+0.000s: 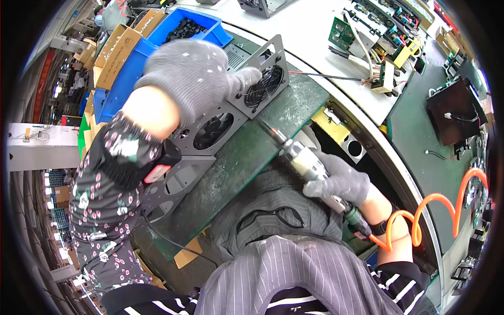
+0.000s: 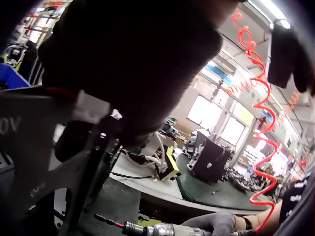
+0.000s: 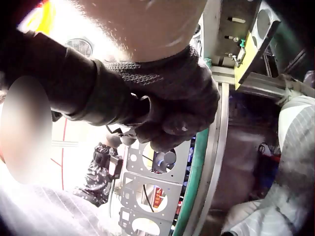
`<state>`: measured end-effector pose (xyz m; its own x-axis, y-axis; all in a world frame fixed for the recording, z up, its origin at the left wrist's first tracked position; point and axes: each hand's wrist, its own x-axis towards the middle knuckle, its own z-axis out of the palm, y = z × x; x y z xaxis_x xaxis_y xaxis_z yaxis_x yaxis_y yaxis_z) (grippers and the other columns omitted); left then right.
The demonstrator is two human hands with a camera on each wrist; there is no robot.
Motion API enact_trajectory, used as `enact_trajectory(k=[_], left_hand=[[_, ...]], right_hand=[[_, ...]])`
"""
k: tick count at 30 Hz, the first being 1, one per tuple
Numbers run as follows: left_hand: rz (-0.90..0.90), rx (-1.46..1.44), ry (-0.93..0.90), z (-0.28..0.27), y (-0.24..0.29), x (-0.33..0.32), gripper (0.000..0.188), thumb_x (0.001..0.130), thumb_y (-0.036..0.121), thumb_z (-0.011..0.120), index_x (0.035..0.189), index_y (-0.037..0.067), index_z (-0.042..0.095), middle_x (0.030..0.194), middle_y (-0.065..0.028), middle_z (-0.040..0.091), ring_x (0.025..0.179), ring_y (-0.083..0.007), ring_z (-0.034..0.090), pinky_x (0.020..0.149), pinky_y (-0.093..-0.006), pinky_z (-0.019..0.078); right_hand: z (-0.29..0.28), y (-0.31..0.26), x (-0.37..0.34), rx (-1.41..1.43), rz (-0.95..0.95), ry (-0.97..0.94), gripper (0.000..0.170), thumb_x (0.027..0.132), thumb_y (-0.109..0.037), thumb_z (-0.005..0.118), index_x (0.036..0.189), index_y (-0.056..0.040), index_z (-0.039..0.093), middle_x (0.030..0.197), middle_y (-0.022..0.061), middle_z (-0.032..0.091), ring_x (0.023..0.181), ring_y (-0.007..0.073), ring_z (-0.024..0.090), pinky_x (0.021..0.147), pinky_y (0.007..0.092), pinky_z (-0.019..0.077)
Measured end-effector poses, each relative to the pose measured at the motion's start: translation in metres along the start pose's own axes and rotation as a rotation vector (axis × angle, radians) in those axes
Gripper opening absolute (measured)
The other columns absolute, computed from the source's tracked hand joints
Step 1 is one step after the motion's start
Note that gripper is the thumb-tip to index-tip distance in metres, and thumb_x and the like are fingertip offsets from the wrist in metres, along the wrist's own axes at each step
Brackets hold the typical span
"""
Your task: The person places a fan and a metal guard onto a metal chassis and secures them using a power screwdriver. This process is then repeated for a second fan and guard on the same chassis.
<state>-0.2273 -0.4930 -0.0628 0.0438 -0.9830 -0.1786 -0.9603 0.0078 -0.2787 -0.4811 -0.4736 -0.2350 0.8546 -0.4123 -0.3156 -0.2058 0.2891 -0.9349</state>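
Standing far left, a carton borders a blue bin. Next, the gloved left hand stretches one finger onto the grille of a tilted grey panel; whether its other fingers grip, I cannot tell. The panel sits at the edge of a green bench. Right of it, the gloved right hand clasps a driver, tip near the bench; an orange hose coils rightward from its rear.
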Motion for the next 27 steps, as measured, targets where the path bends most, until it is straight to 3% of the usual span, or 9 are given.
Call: enact_trajectory(k=[1, 4, 7, 8, 11, 12, 15, 16, 27], left_hand=[[0.114, 0.153, 0.353, 0.003, -0.004, -0.005, 0.049, 0.087, 0.049, 0.052, 0.074, 0.004, 0.066, 0.056, -0.0116, 0.055, 0.055, -0.0215, 0.059, 0.058, -0.0344, 0.0476], [0.131, -0.254, 0.258, -0.036, 0.01, -0.044, 0.037, 0.085, 0.036, 0.056, 0.07, 0.003, 0.064, 0.057, -0.0103, 0.056, 0.052, -0.0179, 0.056, 0.053, -0.0307, 0.0451], [0.053, -1.159, -0.292, -0.027, 0.028, -0.088, 0.02, 0.079, 0.016, 0.055, 0.071, -0.001, 0.061, 0.063, -0.0014, 0.056, 0.057, -0.007, 0.05, 0.051, -0.0226, 0.0388], [0.116, -1.153, -0.465, -0.01, 0.026, -0.094, 0.02, 0.085, 0.02, 0.051, 0.091, 0.003, 0.059, 0.069, -0.007, 0.058, 0.063, -0.0156, 0.056, 0.06, -0.0285, 0.0453], [-0.295, -1.614, -0.885, 0.052, 0.037, -0.098, 0.041, 0.081, 0.011, 0.043, 0.121, 0.002, 0.039, 0.075, 0.0021, 0.044, 0.06, -0.0044, 0.04, 0.05, -0.0168, 0.0322], [-0.483, -2.004, -0.778, 0.095, 0.041, -0.107, 0.036, 0.083, 0.01, 0.043, 0.119, 0.003, 0.044, 0.076, 0.0012, 0.048, 0.058, -0.0047, 0.041, 0.047, -0.0158, 0.0333], [-0.646, -2.437, -0.775, 0.144, 0.04, -0.108, 0.03, 0.087, 0.009, 0.045, 0.116, 0.004, 0.049, 0.08, 0.0002, 0.053, 0.057, -0.0051, 0.042, 0.044, -0.0162, 0.0343], [-0.561, -2.547, -0.73, 0.157, 0.041, -0.11, 0.027, 0.09, 0.009, 0.046, 0.115, 0.004, 0.053, 0.082, 0.0001, 0.055, 0.056, -0.0049, 0.041, 0.044, -0.0152, 0.0341], [-0.539, -2.558, -0.182, 0.177, 0.056, -0.094, 0.028, 0.093, 0.014, 0.043, 0.12, 0.006, 0.049, 0.079, -0.0029, 0.055, 0.058, -0.0082, 0.044, 0.045, -0.0179, 0.0338]], right_hand=[[0.002, 0.007, -0.005, 0.013, -0.032, 0.024, 0.064, 0.069, -0.04, 0.076, 0.111, 0.0029, 0.053, 0.088, 0.0055, 0.056, 0.081, 0.0136, 0.05, 0.074, 0.029, 0.0424], [0.002, 0.013, -0.018, 0.072, 0.097, 0.006, 0.064, 0.069, -0.038, 0.077, 0.112, 0.0023, 0.053, 0.089, 0.0054, 0.056, 0.083, 0.0139, 0.05, 0.076, 0.0283, 0.0425], [0.005, 0.023, -0.02, 0.086, 0.11, 0.023, 0.063, 0.068, -0.037, 0.077, 0.111, 0.0019, 0.053, 0.089, 0.0054, 0.055, 0.083, 0.0137, 0.05, 0.076, 0.0282, 0.0425], [0.006, 0.024, -0.018, 0.083, 0.1, 0.036, 0.062, 0.068, -0.036, 0.078, 0.111, 0.0017, 0.053, 0.089, 0.0054, 0.055, 0.083, 0.0135, 0.05, 0.076, 0.0284, 0.0425], [0.006, 0.038, -0.013, 0.072, 0.082, 0.042, 0.063, 0.068, -0.034, 0.078, 0.112, 0.0016, 0.052, 0.09, 0.0051, 0.055, 0.083, 0.0131, 0.049, 0.077, 0.0287, 0.0425], [0.007, 0.036, -0.012, 0.07, 0.083, 0.035, 0.063, 0.068, -0.034, 0.078, 0.112, 0.0016, 0.052, 0.09, 0.0051, 0.055, 0.083, 0.0131, 0.049, 0.077, 0.0287, 0.0425], [0.011, 0.031, -0.01, 0.102, 0.078, 0.032, 0.063, 0.068, -0.033, 0.078, 0.112, 0.0021, 0.052, 0.091, 0.0045, 0.055, 0.083, 0.0128, 0.049, 0.077, 0.0291, 0.0426], [0.012, 0.032, -0.01, 0.07, 0.067, 0.049, 0.063, 0.068, -0.033, 0.078, 0.112, 0.0023, 0.052, 0.091, 0.004, 0.055, 0.083, 0.0125, 0.049, 0.077, 0.0288, 0.0425], [0.019, 0.008, -0.021, 0.132, 0.135, 0.087, 0.065, 0.064, -0.034, 0.079, 0.111, 0.0021, 0.053, 0.088, 0.0018, 0.053, 0.079, 0.0104, 0.047, 0.072, 0.0263, 0.0415]])
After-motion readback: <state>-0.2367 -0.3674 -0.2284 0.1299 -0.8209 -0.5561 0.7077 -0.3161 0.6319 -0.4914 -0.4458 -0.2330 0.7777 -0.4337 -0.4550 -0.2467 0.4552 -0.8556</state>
